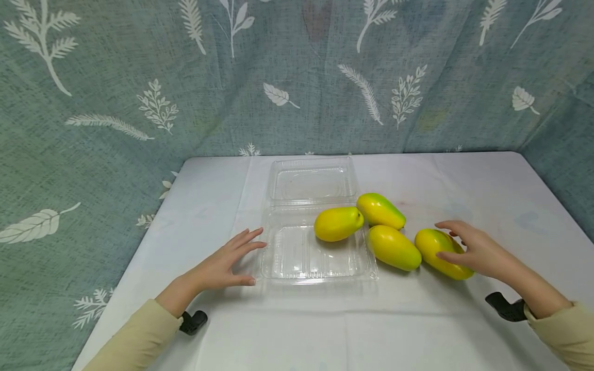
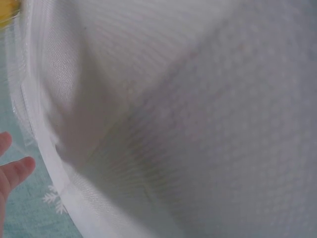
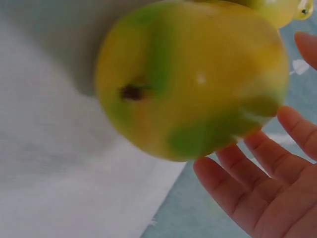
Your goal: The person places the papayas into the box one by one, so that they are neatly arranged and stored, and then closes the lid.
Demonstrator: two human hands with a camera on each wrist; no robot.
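Note:
An open clear plastic clamshell box (image 1: 297,263) lies on the white table, its lid (image 1: 312,180) folded back. One yellow-green mango (image 1: 337,223) rests in the box's right side. Two more mangoes (image 1: 380,210) (image 1: 394,248) lie just right of the box. My right hand (image 1: 441,239) cups a further mango (image 1: 429,246) at the far right, fingers spread along it and not curled tight. In the right wrist view this mango (image 3: 188,79) fills the frame beside my straight fingers (image 3: 267,188). My left hand (image 1: 252,262) lies flat and open by the box's left edge; its fingertips (image 2: 15,171) show.
A teal leaf-patterned curtain (image 1: 139,103) surrounds the table on the back and both sides. The white tablecloth (image 1: 464,180) stretches behind and to the right of the mangoes. Black wrist camera mounts (image 1: 192,322) (image 1: 506,306) sit under both sleeves.

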